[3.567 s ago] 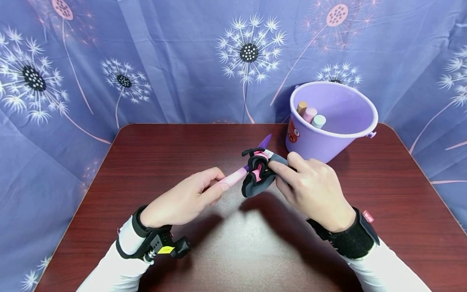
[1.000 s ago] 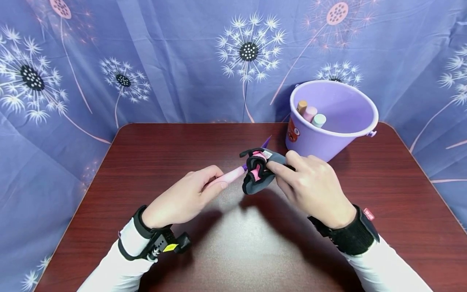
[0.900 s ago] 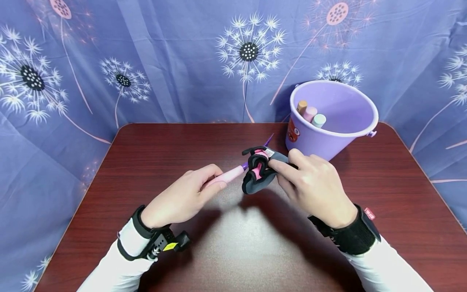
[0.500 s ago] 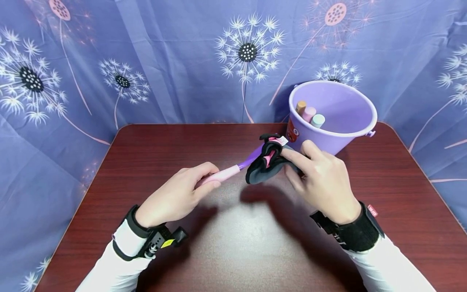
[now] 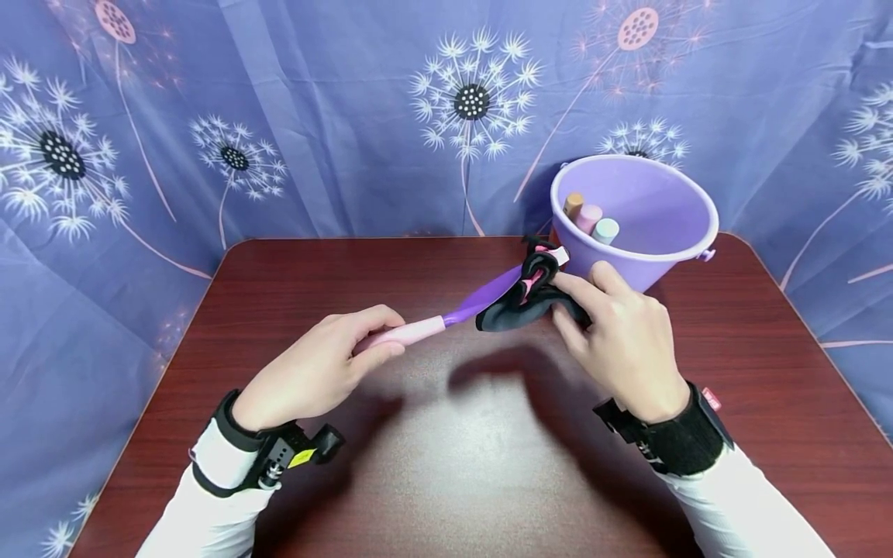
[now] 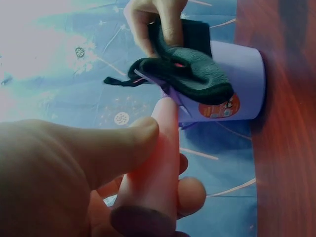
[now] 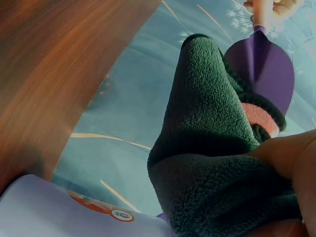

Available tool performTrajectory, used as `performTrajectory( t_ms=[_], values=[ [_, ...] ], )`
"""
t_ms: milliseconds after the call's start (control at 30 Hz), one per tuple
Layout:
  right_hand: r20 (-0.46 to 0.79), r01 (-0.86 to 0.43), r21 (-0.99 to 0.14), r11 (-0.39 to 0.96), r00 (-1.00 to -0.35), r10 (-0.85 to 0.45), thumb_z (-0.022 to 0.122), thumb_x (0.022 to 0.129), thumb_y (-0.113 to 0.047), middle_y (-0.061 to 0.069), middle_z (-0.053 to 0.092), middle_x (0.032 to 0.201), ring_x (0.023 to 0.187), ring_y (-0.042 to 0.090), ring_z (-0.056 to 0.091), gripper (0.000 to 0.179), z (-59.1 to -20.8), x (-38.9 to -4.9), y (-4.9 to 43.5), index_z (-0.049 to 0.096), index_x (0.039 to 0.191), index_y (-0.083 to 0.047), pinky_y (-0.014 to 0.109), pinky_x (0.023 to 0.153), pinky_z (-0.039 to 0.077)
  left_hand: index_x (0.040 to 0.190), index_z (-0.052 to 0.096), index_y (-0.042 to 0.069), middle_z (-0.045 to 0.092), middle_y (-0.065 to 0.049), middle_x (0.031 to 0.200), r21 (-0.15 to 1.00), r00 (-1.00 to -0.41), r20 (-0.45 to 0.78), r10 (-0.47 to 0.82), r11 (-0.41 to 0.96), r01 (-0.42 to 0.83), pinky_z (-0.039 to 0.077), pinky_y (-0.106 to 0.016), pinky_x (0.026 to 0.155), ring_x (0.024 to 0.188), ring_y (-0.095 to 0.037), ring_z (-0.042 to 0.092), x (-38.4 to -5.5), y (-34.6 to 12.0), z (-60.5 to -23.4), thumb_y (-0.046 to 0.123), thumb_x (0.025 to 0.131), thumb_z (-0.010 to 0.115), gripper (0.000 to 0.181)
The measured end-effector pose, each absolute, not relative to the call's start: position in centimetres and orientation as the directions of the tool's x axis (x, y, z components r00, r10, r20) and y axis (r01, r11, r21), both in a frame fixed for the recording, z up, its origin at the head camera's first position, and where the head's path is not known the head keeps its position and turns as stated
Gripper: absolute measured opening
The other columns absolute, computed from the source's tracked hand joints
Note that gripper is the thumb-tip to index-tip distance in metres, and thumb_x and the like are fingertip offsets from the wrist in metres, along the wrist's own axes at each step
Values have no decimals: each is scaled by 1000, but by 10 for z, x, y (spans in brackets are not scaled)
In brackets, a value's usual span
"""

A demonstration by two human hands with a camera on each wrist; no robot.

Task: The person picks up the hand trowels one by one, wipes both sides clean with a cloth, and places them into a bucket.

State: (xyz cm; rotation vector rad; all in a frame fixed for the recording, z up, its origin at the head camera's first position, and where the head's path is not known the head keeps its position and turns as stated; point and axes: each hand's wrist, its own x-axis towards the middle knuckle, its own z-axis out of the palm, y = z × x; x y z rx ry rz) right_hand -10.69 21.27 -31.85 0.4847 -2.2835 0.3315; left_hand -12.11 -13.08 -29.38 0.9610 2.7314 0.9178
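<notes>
In the head view my left hand (image 5: 314, 368) grips the pink handle of a purple-bladed spatula (image 5: 425, 331), with thumb and fingers round it. The blade slants up to the right. My right hand (image 5: 624, 345) pinches a folded dark grey cloth (image 5: 512, 312) with black edging, pink inner folds and a white tag. That cloth wraps over the far end of the blade and hides its tip. The right wrist view shows the broad purple blade (image 7: 266, 64) beyond the fuzzy cloth (image 7: 207, 103). Both things are held above the table, their shadows below.
A light purple bucket (image 5: 635, 267) stands at the back right, just behind the cloth. Brown, pink and mint handle ends (image 5: 605, 231) lean inside its left rim. A blue dandelion-print curtain (image 5: 349, 116) surrounds the dark red table (image 5: 314, 271).
The left hand has drawn the spatula toward the lower left, baring more of its blade. The right hand has slid the cloth up and right along the blade, nearer the bucket.
</notes>
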Motion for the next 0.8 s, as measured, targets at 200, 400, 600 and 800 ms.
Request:
performTrajectory(
  t_ms=[200,400,600,800],
  values=[
    [709,-402,-88,912,-668,-226,63,86,-21,-2,44,78,42,17,34,30,-319,-107,214,75,113,-17,38,39,30,109,62,31,48,7,73,578,-794,81,603,620,530,38,-30,60,65,-10,45,-123,-139,-288,33,99,62,10],
    [700,-388,-99,916,-681,-213,62,85,-20,-3,43,78,42,17,33,30,-321,-107,216,75,112,-18,38,39,30,109,62,33,51,9,75,570,-784,85,615,616,544,40,-30,62,67,-9,46,-122,-143,-283,37,100,60,10],
    [691,-391,-101,915,-689,-219,62,84,-21,-3,44,78,43,19,36,29,-322,-107,215,75,111,-20,40,38,32,109,62,35,52,9,76,572,-784,83,615,615,542,40,-30,63,68,-8,47,-119,-144,-278,42,100,57,13],
    [661,-383,-110,917,-717,-221,62,82,-20,-4,44,77,43,23,41,30,-322,-106,215,75,109,-22,42,39,34,111,61,34,54,8,78,570,-805,88,587,633,524,41,-31,65,70,-9,48,-120,-143,-274,46,100,54,18]
  ],
)
